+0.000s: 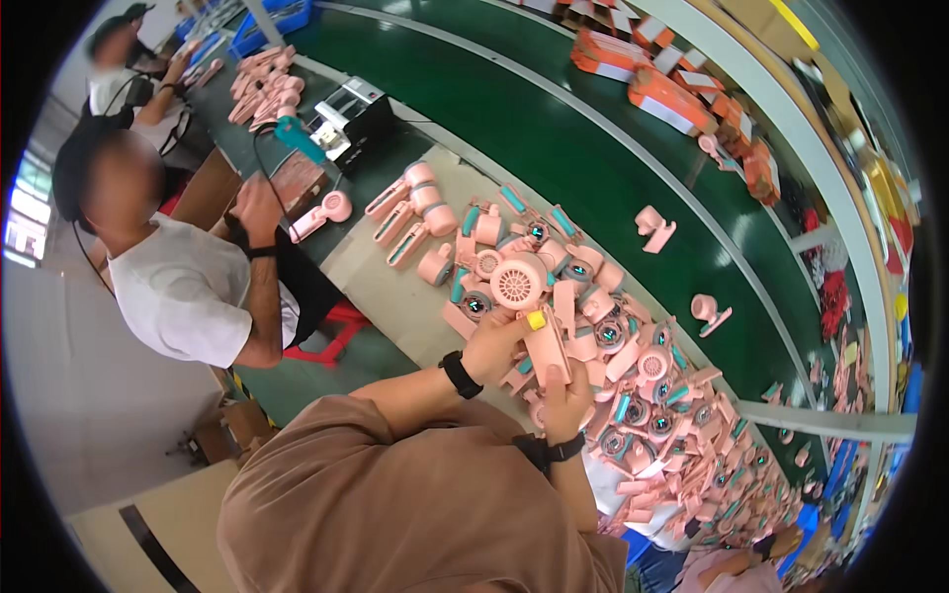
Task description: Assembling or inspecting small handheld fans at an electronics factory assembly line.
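Observation:
In front of me I hold a pink handheld fan [546,348] with a round slotted grille [517,283] at its far end. My left hand [491,348] is closed on its left side, just below the grille. A small yellow piece [535,319] shows at the left fingertips; whether it is worn on a finger cannot be made out. My right hand [566,400] grips the handle's near end, its thumb lying on the pink surface. Close around both hands are opened fan bodies [610,334] with round dark centres and turquoise parts.
A large heap of pink fan parts [682,425] covers the bench to the right. A co-worker [188,287] sits at the left, near a teal tool [300,138] and a black-and-silver device [348,119]. Beyond runs a green conveyor [593,178] carrying a few fans. Orange boxes [672,99] lie farther back.

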Demonstrator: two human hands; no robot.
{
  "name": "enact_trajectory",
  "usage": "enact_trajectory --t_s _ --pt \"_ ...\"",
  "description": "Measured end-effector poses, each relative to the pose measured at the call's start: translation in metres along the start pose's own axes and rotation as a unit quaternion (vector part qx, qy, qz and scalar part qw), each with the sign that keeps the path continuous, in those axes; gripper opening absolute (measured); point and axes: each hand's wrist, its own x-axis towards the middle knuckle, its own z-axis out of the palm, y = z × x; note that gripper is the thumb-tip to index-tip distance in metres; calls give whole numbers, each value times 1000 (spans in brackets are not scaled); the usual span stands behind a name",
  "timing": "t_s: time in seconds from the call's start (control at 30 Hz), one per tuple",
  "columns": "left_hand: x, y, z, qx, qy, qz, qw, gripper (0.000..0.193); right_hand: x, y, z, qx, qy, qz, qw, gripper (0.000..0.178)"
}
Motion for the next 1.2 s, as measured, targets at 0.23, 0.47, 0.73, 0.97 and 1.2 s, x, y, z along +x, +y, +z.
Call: enact_trajectory --t_s 0.23,0.47,0.73,0.97,1.2 --pt "45 127 -61 569 64 173 801 25 33 -68 -14 -253 -275 -62 925 52" --pt "156 284 -217 975 85 99 179 21 83 -189 -119 -515 -271 -46 812 43" --pt "205 275 -237 934 218 5 284 24 279 -23 -192 -484 -83 104 865 62" --pt "182 270 -279 902 249 -2 352 23 360 104 -113 -369 89 59 923 84" --pt "169 255 -230 864 255 357 246 37 355 58 -105 -259 108 76 957 34"
